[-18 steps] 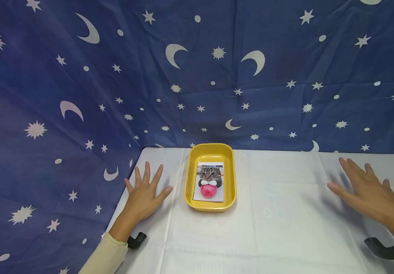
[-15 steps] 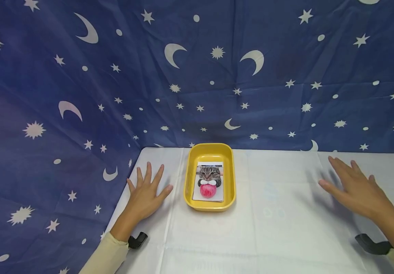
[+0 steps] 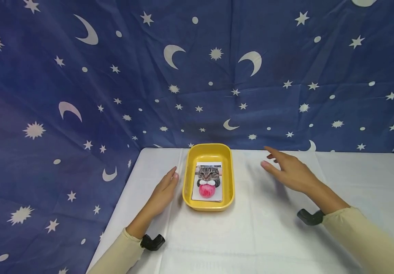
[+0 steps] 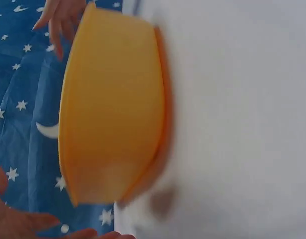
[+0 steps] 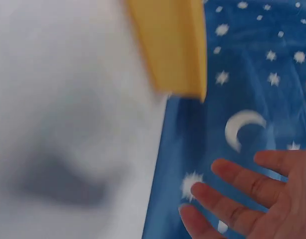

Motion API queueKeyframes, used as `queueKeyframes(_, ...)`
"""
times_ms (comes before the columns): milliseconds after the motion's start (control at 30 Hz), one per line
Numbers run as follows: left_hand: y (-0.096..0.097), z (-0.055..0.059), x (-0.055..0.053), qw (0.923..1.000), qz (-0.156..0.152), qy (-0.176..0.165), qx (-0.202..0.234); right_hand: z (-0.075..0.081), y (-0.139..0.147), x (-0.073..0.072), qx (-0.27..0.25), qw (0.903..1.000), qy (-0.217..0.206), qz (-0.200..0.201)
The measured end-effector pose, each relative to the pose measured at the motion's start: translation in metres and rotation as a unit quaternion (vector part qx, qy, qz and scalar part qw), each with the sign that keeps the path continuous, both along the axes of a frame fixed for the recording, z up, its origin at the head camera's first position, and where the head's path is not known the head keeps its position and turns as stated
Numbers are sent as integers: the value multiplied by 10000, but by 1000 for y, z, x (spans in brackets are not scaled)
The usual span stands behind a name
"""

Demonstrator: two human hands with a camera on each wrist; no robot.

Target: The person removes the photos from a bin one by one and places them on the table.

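A yellow plastic tray [image 3: 209,207] with rounded corners sits on the white-covered table near its back edge. Inside it lies a small stack of picture cards [image 3: 207,182]; the top one shows a tabby cat with a pink ball. Just left of the tray is my left hand [image 3: 161,195], palm turned toward it, fingers extended, holding nothing. My right hand [image 3: 291,171] hovers to the right of the tray with a wider gap, its fingers spread and bare of any object. In the left wrist view the tray's side wall [image 4: 113,104] fills the middle, with both hands around it.
A white cloth [image 3: 217,243] covers the table. Behind and to the left hangs a dark blue curtain [image 3: 197,106] with moons and stars, close to the table's back edge. A black wrist strap [image 3: 153,242] is worn on the left forearm, another black strap [image 3: 310,217] on the right.
My right hand has swept far left toward the tray. My left hand has turned from palm-down to palm-inward and shifted right, closer to the tray. The tray and cards stay put.
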State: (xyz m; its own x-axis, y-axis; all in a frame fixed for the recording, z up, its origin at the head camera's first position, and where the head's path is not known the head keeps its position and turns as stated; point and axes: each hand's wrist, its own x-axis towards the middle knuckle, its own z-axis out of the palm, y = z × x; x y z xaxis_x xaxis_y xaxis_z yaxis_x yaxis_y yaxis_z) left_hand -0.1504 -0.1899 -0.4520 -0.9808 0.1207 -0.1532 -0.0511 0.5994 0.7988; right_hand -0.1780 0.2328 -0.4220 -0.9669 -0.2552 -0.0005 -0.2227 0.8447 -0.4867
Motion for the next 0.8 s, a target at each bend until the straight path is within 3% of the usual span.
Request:
queueKeyframes(200,24,-1,-5,9892,658,-712,1095,8,-56,-28,-965,9930,-73,671)
queueKeyframes(400,40,-8,-11,9791,1235,-510,1533,15,-107,-52,-1281,9834,-442,1206)
queueKeyframes(500,44,-16,-17,9765,1313,-386,1663,12,-127,-64,-1298,9791,-711,1396)
queueKeyframes(633,44,-28,-24,9758,1197,-300,1806,4,-150,-77,-1198,9750,-801,1691)
queueKeyframes(800,43,-36,-27,9754,1144,-285,1860,-2,-170,-86,-977,9733,-984,1828)
